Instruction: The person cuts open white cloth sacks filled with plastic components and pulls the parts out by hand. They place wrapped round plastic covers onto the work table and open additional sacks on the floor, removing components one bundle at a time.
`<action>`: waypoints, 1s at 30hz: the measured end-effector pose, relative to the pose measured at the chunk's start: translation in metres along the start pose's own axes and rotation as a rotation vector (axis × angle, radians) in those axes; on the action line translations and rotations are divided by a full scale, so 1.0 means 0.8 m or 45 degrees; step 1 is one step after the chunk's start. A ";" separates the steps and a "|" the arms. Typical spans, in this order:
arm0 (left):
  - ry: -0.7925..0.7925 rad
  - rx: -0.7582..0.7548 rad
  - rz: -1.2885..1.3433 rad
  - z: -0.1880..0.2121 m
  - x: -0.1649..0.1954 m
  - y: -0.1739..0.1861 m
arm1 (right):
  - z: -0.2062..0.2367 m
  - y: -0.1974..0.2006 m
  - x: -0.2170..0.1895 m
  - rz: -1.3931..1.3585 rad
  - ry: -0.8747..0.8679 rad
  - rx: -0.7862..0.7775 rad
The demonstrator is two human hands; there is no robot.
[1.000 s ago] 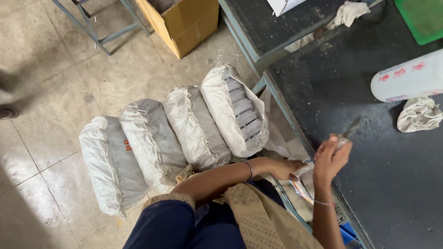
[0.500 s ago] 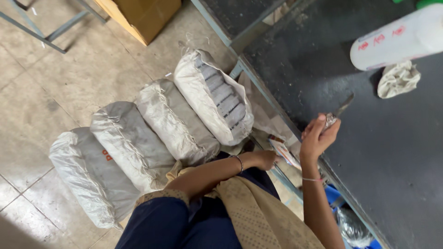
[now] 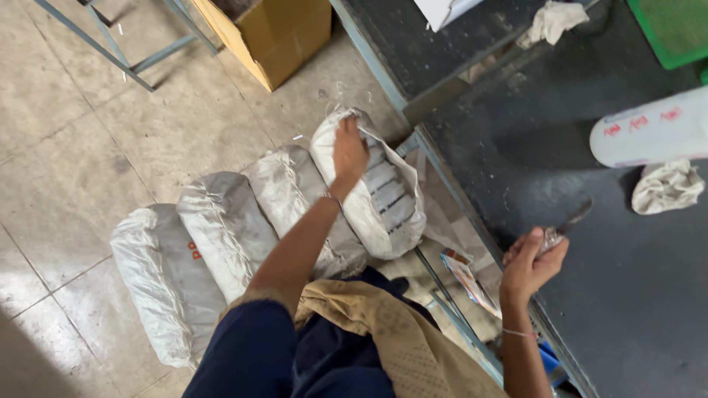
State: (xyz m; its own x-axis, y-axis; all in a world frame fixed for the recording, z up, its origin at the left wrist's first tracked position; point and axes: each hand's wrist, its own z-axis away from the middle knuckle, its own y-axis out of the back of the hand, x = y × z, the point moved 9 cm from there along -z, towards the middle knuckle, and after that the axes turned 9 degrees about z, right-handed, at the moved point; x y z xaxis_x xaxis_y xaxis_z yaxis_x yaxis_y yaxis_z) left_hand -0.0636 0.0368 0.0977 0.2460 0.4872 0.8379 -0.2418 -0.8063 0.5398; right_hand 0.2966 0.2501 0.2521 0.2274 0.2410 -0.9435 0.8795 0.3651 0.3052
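Tiled floor [image 3: 88,147] took up most of the view, grubby beige, with a dark workbench [image 3: 590,243] running along my right side. Four white woven sacks [image 3: 243,221] lay side by side on the tiles like fat sausages, touching each other, their long axes all running roughly from the bench side near me up and away to the left. My left hand [image 3: 349,151] was stretched out to the sack nearest the bench [image 3: 383,195], fingers curled down on its far, tied-off end, so that end pointed up toward the cardboard box [image 3: 276,37] beyond it. Couldn't tell if I actually had the cloth pinched or was just resting on it.

My right hand [image 3: 529,262] was up at the bench edge, closed in a loose fist around a small crinkly silvery thing [image 3: 552,237], too small to make out properly. Just past it a thin dark tool [image 3: 577,216] lay on the bench, slanting up to the right. Further along sat a white roll [image 3: 653,129] and a crumpled rag [image 3: 667,186] just beside it.
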 end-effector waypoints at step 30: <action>0.791 0.573 1.742 -0.028 -0.147 0.064 | 0.051 -0.324 0.047 0.445 0.191 -0.989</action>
State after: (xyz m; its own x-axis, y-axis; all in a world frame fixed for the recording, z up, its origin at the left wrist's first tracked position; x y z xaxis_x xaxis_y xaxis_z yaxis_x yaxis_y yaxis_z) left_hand -0.1258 -0.0543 0.0288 -0.3553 -0.7043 0.6146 0.3677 -0.7098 -0.6008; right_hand 0.0939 0.1279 0.1325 0.3259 0.5504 -0.7687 0.2217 0.7459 0.6280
